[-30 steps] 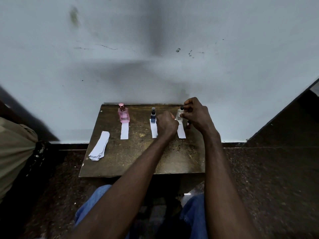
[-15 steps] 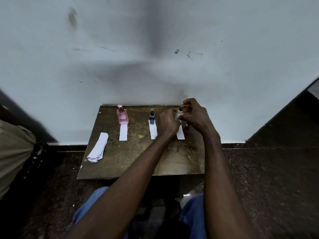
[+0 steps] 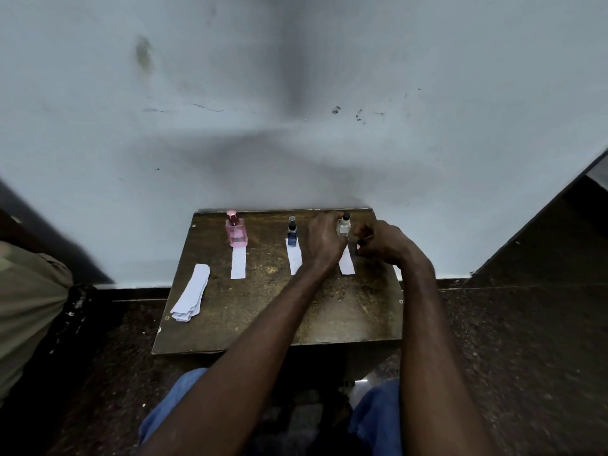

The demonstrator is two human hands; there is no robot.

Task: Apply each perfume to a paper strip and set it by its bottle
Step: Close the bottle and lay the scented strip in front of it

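Note:
Three perfume bottles stand in a row at the back of a small wooden table [image 3: 263, 317]: a pink bottle [image 3: 235, 231], a blue bottle [image 3: 291, 232] and a pale bottle [image 3: 344, 225] with its dark nozzle bare. A white paper strip lies in front of each: one [image 3: 238, 263] by the pink bottle, one [image 3: 294, 260] by the blue, one [image 3: 347, 264] by the pale. My left hand [image 3: 324, 240] grips the pale bottle from its left. My right hand [image 3: 380, 241], just right of that bottle, has its fingers pinched on a small dark cap [image 3: 362, 241].
A stack of spare paper strips [image 3: 191, 293] lies at the table's left edge. The table backs onto a grey wall [image 3: 296, 126]. A person's khaki clothing [image 3: 26, 307] shows at far left. My knees in blue jeans [image 3: 378, 419] sit below the table's front edge.
My right hand has come off the top of the pale bottle and dropped to its right, down to the dark cap. My left hand has shifted up against the bottle.

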